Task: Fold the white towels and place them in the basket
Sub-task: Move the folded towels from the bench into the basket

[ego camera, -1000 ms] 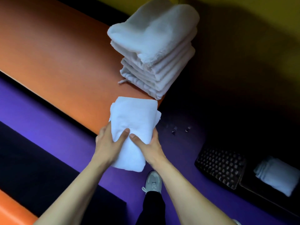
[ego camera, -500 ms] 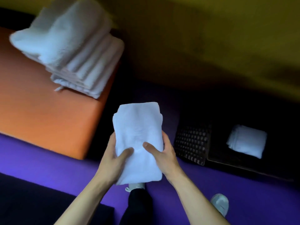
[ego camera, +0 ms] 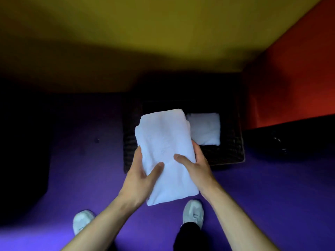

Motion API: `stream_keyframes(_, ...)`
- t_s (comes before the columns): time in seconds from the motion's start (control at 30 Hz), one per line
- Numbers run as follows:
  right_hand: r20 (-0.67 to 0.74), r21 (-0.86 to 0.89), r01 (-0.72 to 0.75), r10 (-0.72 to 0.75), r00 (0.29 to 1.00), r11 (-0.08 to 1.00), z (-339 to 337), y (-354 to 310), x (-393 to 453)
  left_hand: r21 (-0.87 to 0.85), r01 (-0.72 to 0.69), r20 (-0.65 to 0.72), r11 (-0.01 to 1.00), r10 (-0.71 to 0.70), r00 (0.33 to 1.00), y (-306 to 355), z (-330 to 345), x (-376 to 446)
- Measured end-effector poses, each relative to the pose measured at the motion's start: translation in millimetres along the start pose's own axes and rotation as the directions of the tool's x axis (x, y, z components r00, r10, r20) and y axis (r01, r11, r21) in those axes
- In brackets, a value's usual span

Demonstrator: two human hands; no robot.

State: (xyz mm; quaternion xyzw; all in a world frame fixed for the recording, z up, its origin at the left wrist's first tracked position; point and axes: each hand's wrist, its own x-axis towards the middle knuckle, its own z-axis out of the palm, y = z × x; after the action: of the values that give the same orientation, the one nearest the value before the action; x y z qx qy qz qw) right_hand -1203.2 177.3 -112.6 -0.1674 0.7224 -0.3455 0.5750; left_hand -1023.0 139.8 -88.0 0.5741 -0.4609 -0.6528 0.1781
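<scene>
Both forearms reaching forward and down, palms turned inward, wrists nearly level. Left hand [ego camera: 140, 175] cupped under the left edge of the towel [ego camera: 165, 156], thumb laid flat across the top face, fingers [ego camera: 136, 154] curled round the side and clamped on the cloth. Right hand [ego camera: 194, 166] mirroring it on the right edge, thumb pointing inward across the top, fingers [ego camera: 196, 147] wrapped behind and clamped likewise. Thumbs near each other, not touching.

Towel folded to a long thick rectangle, held in the air, tilted with its far end beyond the fingertips and its near end hanging below the wrists. Far end overlapping the near-left part of the basket [ego camera: 226, 153] in view; height above it cannot be told.

Basket dark, woven, on the purple floor [ego camera: 272, 196] just past the fingers. Second towel [ego camera: 205, 128] lying folded inside, to the right of the right fingertips, close to the held towel's far corner. Left half of the basket interior hidden by the held towel and in shadow. Yellow wall [ego camera: 163, 33] behind the basket, red panel [ego camera: 299, 69] close to its right side. Two pale shoes [ego camera: 193, 213] on the floor beneath the forearms.
</scene>
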Motion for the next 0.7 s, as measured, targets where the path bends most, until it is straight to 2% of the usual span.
stream_keyframes(0.2, -0.134, -0.089, -0.008, -0.004, 0.991, 0.996, -84, 30, 97, 0.055, -0.064, 0.02, 0.996, 0.063, 0.998, -42, 98, 99)
stream_keyframes(0.37, -0.196, -0.155, -0.017, -0.014, 0.98, 0.988, -126, 52, 166, 0.104, -0.042, 0.113, 0.994, 0.03, 0.993, -80, 152, 179)
stream_keyframes(0.53, -0.308, -0.362, 0.042, -0.162, 0.937, 0.931, -143, 82, 206, 0.187, -0.033, 0.152, 0.982, 0.004, 0.988, -114, 192, 229)
stream_keyframes(0.6, -0.35, -0.533, 0.065, -0.29, 0.89, 0.844, -147, 90, 213, 0.211, -0.047, 0.15, 0.976, 0.015, 0.989, -120, 208, 243)
stream_keyframes(0.63, -0.347, -0.648, 0.088, -0.396, 0.85, 0.757, -146, 95, 213, 0.249, -0.039, 0.148, 0.968, 0.002, 0.989, -121, 215, 249)
stream_keyframes(0.7, -0.209, -0.872, 0.151, -0.633, 0.745, 0.465, -141, 109, 211, 0.357, -0.021, 0.152, 0.934, -0.036, 0.988, -126, 225, 264)
